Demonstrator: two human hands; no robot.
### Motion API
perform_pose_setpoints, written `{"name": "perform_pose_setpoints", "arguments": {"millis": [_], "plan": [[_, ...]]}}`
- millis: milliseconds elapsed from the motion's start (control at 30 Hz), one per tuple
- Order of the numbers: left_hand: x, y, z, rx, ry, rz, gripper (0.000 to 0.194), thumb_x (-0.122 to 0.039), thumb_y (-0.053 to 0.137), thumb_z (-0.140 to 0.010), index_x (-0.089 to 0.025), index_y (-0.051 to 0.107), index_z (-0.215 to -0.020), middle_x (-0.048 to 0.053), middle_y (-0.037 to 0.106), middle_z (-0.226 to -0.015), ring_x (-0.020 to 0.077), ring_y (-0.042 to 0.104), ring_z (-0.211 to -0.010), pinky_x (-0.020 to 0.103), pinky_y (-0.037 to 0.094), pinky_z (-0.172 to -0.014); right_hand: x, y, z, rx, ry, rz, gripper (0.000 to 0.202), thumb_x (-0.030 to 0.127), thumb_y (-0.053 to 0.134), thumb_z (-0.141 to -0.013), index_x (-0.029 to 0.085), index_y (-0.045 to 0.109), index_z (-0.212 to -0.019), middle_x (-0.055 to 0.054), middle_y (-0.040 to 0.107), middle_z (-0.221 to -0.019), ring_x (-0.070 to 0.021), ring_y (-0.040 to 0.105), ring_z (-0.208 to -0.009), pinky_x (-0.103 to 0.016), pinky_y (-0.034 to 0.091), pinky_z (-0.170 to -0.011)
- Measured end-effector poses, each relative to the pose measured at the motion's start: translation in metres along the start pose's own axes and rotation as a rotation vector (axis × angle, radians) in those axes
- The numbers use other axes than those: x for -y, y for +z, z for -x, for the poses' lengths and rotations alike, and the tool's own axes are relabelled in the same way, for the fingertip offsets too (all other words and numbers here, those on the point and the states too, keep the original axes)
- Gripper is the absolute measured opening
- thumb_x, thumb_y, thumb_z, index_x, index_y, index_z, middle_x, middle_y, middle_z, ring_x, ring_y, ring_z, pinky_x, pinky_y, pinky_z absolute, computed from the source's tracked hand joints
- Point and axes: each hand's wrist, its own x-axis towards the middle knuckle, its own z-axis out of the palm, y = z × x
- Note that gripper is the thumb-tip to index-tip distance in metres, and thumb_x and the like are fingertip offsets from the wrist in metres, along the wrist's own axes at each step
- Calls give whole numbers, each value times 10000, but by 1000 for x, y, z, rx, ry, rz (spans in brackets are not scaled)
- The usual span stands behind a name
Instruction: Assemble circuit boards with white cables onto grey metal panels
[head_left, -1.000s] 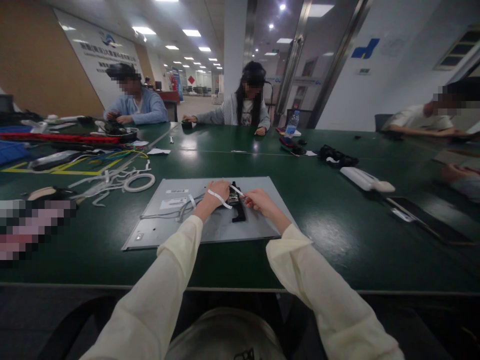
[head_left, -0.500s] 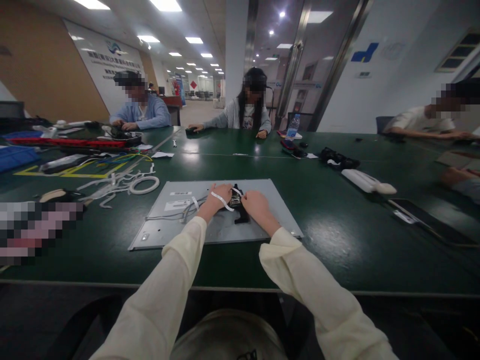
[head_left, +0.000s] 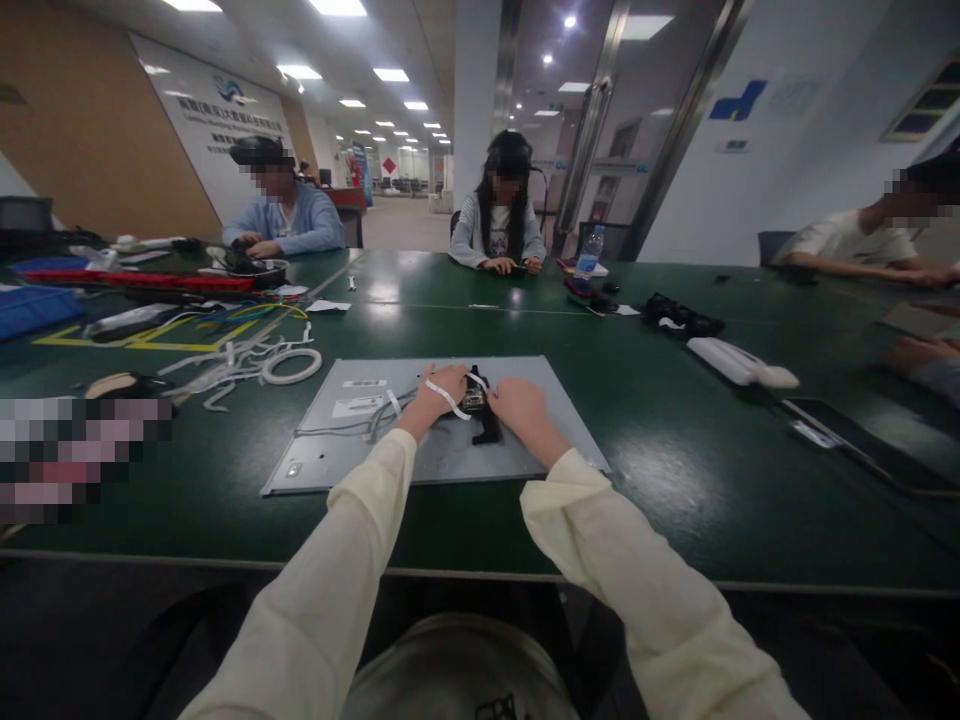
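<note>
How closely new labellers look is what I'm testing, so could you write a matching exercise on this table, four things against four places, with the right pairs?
Things
1. Grey panel
2. White ring
3. Clear bottle
4. Blue bin

Places
A. Toward the far side of the green table, in front of the glass door
B. Under the left hand and the right hand
C. At the left edge of the picture
D. Beside the tangled white strips

Right pairs: 1-B; 2-D; 3-A; 4-C
</note>
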Motion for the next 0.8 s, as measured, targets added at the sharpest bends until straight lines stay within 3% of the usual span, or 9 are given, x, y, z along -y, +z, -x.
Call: {"name": "perform_pose_setpoints", "arguments": {"millis": [133, 300, 467, 633, 800], "plan": [[4, 6, -4, 30, -11, 4, 380, -200, 288, -884, -240, 498, -1197, 48, 583, -1224, 180, 499, -1162, 449, 259, -1051, 0, 0, 7, -18, -55, 53, 328, 248, 374, -876, 136, 677, -936, -148, 656, -928, -237, 621, -889, -302, 440, -731], [6, 9, -3, -6, 13, 12, 389, -206, 276, -890, -230, 485, -1218, 56, 558, -1257, 184, 487, -1176, 438, 245, -1056, -5, -1, 13, -2, -32, 24, 309, 254, 398, -859, 137, 681, -902, -137, 660, -902, -227, 618, -861, -277, 418, -695], [5, 8, 0, -39, -2, 16, 462, -226, 271, -895, -164, 333, -1349, 108, 555, -1252, 195, 501, -1164, 433, 255, -1048, -15, -11, 16, -27, -14, -110, 321, 309, 395, -871, 156, 672, -820, -108, 665, -843, -184, 602, -814, -234, 363, -635], [6, 9, -2, -11, 32, 10, 394, -230, 267, -902, -256, 471, -1237, 40, 512, -1311, 183, 459, -1211, 453, 230, -1061, -11, -20, 22, -108, -149, -297, 381, 349, 332, -915, 166, 648, -807, -58, 656, -775, -130, 570, -692, -213, 342, -617], [5, 5, -1, -3, 25, 33, 370, -226, 279, -901, -238, 488, -1206, 54, 545, -1274, 185, 486, -1179, 468, 237, -1056, -7, -8, 15, -229, -253, -343, 278, 176, 373, -881, 163, 631, -984, -63, 628, -1008, -134, 546, -935, -205, 362, -809]]}}
